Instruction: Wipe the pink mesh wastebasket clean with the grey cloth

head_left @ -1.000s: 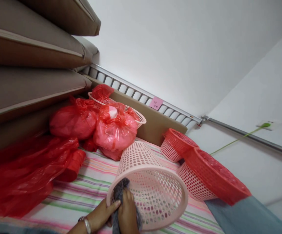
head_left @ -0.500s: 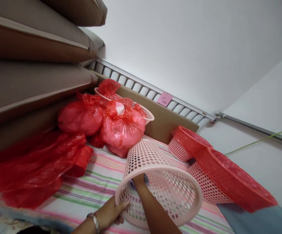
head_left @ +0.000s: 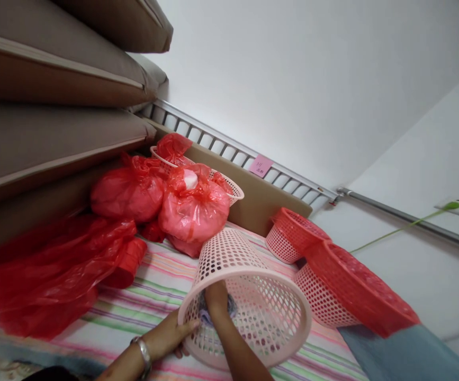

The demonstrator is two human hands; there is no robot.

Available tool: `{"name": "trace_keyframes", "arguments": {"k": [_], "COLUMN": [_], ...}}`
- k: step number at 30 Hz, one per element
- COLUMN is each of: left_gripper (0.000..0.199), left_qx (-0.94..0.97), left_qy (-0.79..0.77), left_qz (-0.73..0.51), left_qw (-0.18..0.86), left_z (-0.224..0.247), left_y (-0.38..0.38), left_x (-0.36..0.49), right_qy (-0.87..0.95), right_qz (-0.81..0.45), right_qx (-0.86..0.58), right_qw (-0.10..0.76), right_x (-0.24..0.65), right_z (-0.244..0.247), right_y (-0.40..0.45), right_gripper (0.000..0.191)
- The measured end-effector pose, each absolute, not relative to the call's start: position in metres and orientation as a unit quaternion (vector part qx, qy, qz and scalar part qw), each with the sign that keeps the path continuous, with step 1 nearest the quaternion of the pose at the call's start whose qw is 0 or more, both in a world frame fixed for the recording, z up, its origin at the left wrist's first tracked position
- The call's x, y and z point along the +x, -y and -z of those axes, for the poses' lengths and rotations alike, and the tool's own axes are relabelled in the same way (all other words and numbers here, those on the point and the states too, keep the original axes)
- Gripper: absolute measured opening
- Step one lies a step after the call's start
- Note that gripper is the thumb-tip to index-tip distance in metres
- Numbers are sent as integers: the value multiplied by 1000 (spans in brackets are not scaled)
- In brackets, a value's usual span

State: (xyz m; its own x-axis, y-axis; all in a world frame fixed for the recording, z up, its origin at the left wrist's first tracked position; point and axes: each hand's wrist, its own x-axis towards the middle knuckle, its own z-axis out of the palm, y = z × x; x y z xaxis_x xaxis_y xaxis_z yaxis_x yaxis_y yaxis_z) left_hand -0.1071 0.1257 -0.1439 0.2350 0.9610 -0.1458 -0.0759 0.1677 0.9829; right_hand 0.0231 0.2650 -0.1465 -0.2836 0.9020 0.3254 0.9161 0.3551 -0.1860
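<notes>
A pink perforated plastic basket [head_left: 249, 272] lies tipped on its side, its mouth facing me, on a striped sheet [head_left: 134, 304]. My left hand [head_left: 173, 333], below a silver bracelet, grips the basket's rim at the left with the thumb over the edge. Inside the basket, my right hand [head_left: 216, 301] presses a bluish-grey cloth [head_left: 231, 307] against the inner wall; its fingers are mostly hidden behind the hand and cloth. Beyond the basket sits a knotted red plastic bag [head_left: 195, 214] filled with something pinkish.
Another filled red bag [head_left: 128, 190] and a roll of red bags [head_left: 128, 262] lie at left. Baskets lined with red plastic [head_left: 360, 286] stand at right. Stacked mattresses [head_left: 54, 143] rise on the left; a metal rail [head_left: 233, 145] runs along the wall.
The view has shifted slightly, so things appear further left. My right hand has moved a little inside the basket with the cloth, of which more shows. My left hand keeps its hold on the rim.
</notes>
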Motion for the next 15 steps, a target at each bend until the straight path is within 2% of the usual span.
{"name": "trace_keyframes", "arguments": {"k": [5, 11, 15], "left_gripper": [56, 60, 62], "left_qx": [498, 500, 488], "left_qy": [-454, -461, -469], "left_qz": [-419, -422, -422], "left_qw": [609, 599, 603], "left_z": [142, 142, 150], "left_y": [-128, -126, -128], "left_x": [-105, -106, -106], "right_qy": [799, 829, 840], "right_qz": [34, 81, 70], "right_qx": [-572, -498, -479], "right_qw": [181, 243, 246], "right_x": [40, 67, 68], "right_z": [170, 212, 210], "right_y": [-212, -156, -152], "right_gripper": [44, 43, 45]}}
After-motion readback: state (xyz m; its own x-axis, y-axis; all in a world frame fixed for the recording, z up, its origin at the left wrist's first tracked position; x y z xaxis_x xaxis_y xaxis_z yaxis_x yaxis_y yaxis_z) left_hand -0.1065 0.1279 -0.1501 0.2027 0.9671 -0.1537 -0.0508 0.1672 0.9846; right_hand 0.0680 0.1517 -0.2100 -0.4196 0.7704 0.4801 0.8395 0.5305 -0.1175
